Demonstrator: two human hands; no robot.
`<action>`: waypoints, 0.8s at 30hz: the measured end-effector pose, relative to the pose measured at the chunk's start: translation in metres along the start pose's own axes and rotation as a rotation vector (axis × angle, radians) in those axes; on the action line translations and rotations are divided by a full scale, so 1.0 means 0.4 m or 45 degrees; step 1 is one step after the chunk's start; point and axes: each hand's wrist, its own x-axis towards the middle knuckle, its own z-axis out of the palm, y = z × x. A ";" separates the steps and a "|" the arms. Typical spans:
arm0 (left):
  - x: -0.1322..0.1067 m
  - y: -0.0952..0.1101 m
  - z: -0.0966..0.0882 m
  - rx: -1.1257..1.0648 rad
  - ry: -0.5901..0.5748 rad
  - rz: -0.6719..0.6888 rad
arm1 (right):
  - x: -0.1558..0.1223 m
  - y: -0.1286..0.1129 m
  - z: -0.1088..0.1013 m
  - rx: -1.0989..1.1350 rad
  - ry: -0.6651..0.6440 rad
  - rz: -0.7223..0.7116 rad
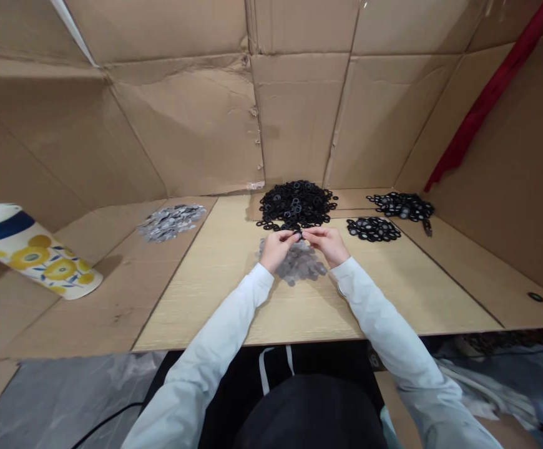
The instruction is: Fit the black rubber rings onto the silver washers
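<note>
My left hand (276, 248) and my right hand (328, 244) meet at the middle of the board, fingertips pinched together on a small black ring (298, 234). Fingers cover most of that ring, so its centre is hard to make out. Just below the hands lies a heap of thin, greyish, see-through discs (299, 265). Behind the fingers rises a large pile of black rings (294, 202). To the right of my right hand is a flat cluster of black rings with pale centres (373, 229).
Another pile of pale-centred rings (405, 206) sits at the back right, and a single black ring (536, 297) near the right edge. Grey discs (171, 221) are heaped at left. A flowered white cylinder (42, 259) stands far left. Cardboard walls (299, 118) enclose the board.
</note>
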 end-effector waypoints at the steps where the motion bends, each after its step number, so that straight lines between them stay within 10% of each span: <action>1: 0.000 -0.002 0.001 0.022 0.037 0.003 | 0.001 0.002 0.000 -0.007 -0.004 0.000; 8: 0.001 0.000 -0.004 -0.027 0.128 -0.013 | 0.010 0.018 0.001 -0.218 -0.074 -0.070; 19: 0.017 -0.004 -0.038 0.429 -0.171 0.220 | 0.026 0.044 -0.024 -0.790 -0.172 -0.462; 24: 0.008 0.004 -0.024 0.482 -0.010 0.226 | 0.023 0.053 -0.016 -0.844 -0.121 -0.591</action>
